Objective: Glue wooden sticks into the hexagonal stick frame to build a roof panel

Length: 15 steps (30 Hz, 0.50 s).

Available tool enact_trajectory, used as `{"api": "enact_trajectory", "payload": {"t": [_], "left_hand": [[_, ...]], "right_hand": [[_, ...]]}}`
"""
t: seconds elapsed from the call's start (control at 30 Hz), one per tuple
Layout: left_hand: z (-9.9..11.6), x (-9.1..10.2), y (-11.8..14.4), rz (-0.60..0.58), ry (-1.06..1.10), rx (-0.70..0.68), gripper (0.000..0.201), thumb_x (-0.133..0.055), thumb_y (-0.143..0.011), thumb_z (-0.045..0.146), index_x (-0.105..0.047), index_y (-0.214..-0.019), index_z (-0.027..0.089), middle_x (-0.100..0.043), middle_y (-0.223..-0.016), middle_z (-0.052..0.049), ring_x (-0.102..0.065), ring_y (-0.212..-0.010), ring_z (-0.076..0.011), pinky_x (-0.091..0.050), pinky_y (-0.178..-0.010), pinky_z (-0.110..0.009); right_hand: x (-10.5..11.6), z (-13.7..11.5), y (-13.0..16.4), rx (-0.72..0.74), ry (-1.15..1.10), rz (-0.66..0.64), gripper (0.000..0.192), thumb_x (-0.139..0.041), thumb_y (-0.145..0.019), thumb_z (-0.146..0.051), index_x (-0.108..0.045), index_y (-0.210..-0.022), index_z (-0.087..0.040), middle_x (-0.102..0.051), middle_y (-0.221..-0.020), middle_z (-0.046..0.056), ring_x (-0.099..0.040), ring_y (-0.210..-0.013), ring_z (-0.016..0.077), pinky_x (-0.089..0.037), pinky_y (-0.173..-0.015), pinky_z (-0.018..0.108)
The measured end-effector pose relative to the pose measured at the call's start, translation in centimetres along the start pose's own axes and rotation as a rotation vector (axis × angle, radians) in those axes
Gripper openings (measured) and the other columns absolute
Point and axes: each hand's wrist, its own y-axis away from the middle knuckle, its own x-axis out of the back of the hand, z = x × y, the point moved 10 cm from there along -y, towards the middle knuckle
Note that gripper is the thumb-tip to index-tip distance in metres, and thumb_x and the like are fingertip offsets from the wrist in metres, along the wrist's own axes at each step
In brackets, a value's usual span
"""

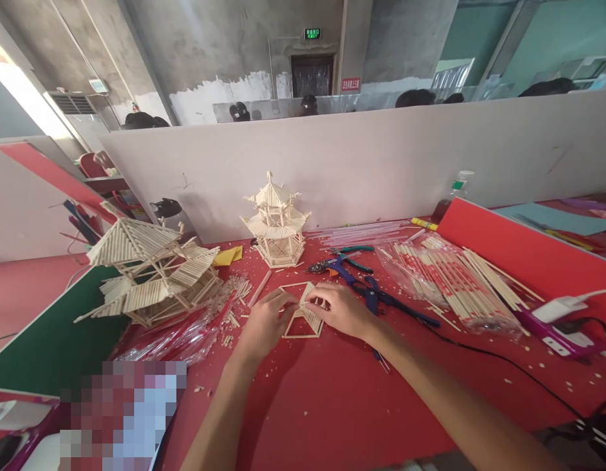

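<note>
On the red table lies a hexagonal frame [302, 336] of pale wooden sticks, its right part filled with a slatted panel [310, 318] of short sticks laid side by side. My left hand [268, 320] reaches over the frame's left side, thumb and fingertips pinched together near its centre. From the right, my right hand [343, 309] comes over the panel, fingers bent and closed at the slats. The two sets of fingertips almost meet. Whatever is pinched between them is too small or hidden to make out.
A two-tiered stick pagoda [275, 229] stands behind the frame, a larger stick pavilion [146, 275] to the left. Blue-handled pliers [372, 294] and a glue gun [339, 267] lie right, by bagged sticks [445, 278]. A black cable [499, 353] crosses the right side.
</note>
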Motion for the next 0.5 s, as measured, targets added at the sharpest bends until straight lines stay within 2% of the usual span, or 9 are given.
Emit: {"api": "enact_trajectory", "payload": {"t": [0.1, 0.3, 0.5], "left_hand": [[-0.1, -0.3, 0.0, -0.016, 0.002, 0.000, 0.020, -0.056, -0.098, 0.019, -0.075, -0.102, 0.023, -0.074, -0.094, -0.005, -0.067, -0.087, -0.0200, -0.048, -0.080, -0.029], [-0.9, -1.3, 0.1, -0.073, -0.010, 0.015, 0.022, -0.057, -0.095, 0.014, -0.077, -0.100, 0.024, -0.075, -0.094, -0.005, -0.069, -0.088, -0.0213, -0.049, -0.081, -0.030], [-2.2, -1.9, 0.4, -0.144, -0.049, 0.077, 0.027, -0.054, -0.089, 0.007, -0.076, -0.097, 0.022, -0.077, -0.096, -0.007, -0.070, -0.088, -0.0231, -0.048, -0.077, -0.031]], "right_hand": [[-0.3, -0.1, 0.0, 0.006, -0.002, -0.010, 0.009, -0.064, -0.100, -0.026, -0.072, -0.100, -0.021, -0.074, -0.095, 0.004, -0.068, -0.084, 0.0171, -0.049, -0.076, 0.026], [-1.2, 0.1, 0.1, -0.014, 0.002, -0.029, 0.009, -0.066, -0.096, -0.019, -0.074, -0.094, -0.021, -0.075, -0.095, 0.004, -0.070, -0.089, 0.0190, -0.051, -0.080, 0.028], [-2.7, 1.2, 0.3, -0.103, 0.019, -0.071, 0.015, -0.070, -0.087, -0.007, -0.076, -0.085, -0.021, -0.075, -0.083, 0.001, -0.068, -0.071, 0.0146, -0.047, -0.066, 0.023]]}}
